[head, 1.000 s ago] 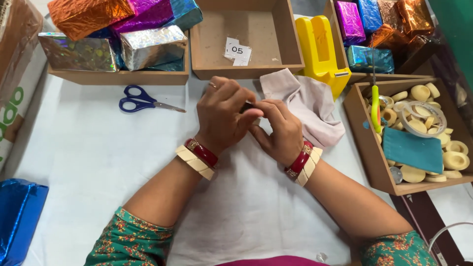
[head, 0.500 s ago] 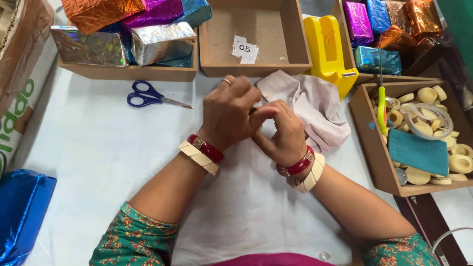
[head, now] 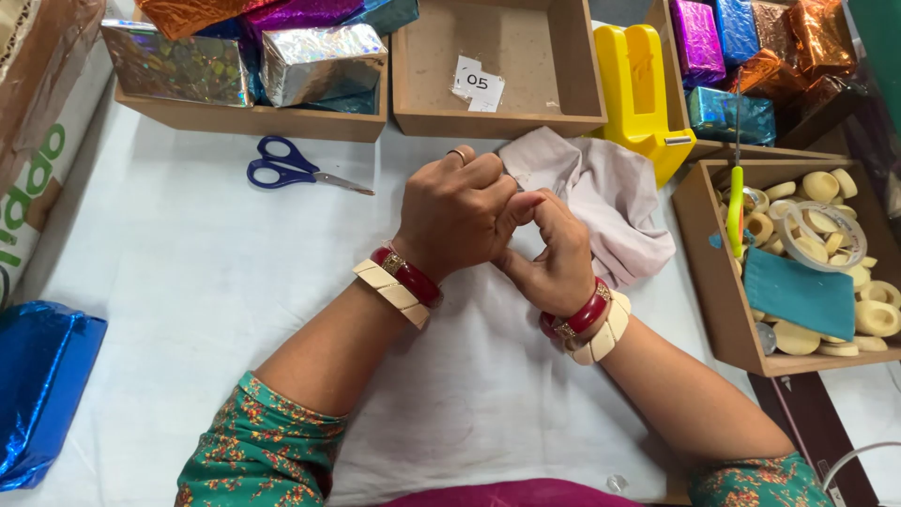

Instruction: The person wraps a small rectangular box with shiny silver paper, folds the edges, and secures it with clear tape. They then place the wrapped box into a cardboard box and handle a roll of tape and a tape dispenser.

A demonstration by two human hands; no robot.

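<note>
The left hand [head: 457,214] is curled nearly closed, and the right hand [head: 552,253] is curled too; their fingertips meet over the middle of the tabletop [head: 188,282]. Whatever they pinch is hidden between them. Each wrist wears two bangles, one red and one cream. One pale cloth [head: 610,202] lies crumpled just behind the hands, touching the right one. One pair of blue scissors [head: 291,169] lies to the left. One yellow tape dispenser [head: 638,94] stands beyond the cloth.
</note>
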